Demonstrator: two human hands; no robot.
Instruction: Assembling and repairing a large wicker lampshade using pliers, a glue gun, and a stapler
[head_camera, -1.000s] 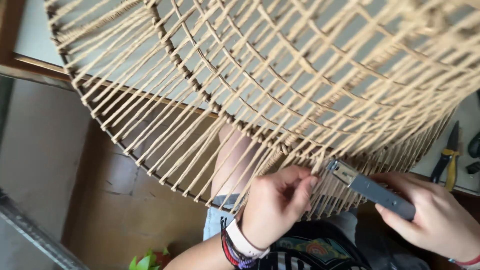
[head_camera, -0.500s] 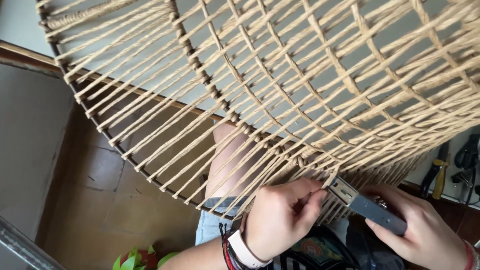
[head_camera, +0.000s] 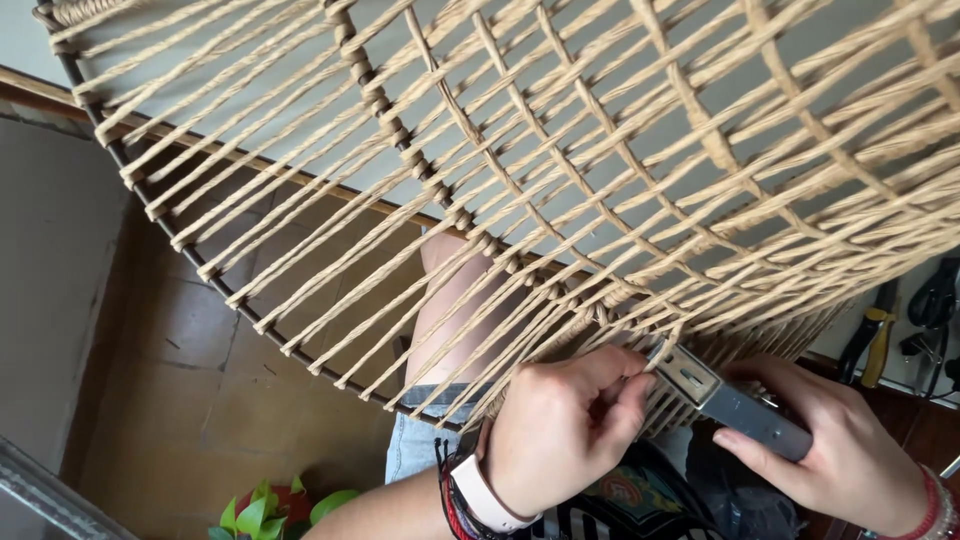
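Two hands, one view: head camera, looking down
Left hand (head_camera: 560, 425): closed in a pinch on a strand of cord at the lower edge of the woven frame (head_camera: 560, 180); cords (head_camera: 300, 240) fan up and away from it
Right hand (head_camera: 840, 450): wrapped round the grey knife (head_camera: 730, 400), blade end touching the pinched strand just beside the left fingertips (head_camera: 625, 385)
Spacing: hands close together, not touching
Handling note: judged best to keep the strand taut and the blade angled away from the pinching fingers
Beyond right hand: pliers (head_camera: 870, 335) on a bench
Below left wrist: green plant (head_camera: 265, 505) on the floor
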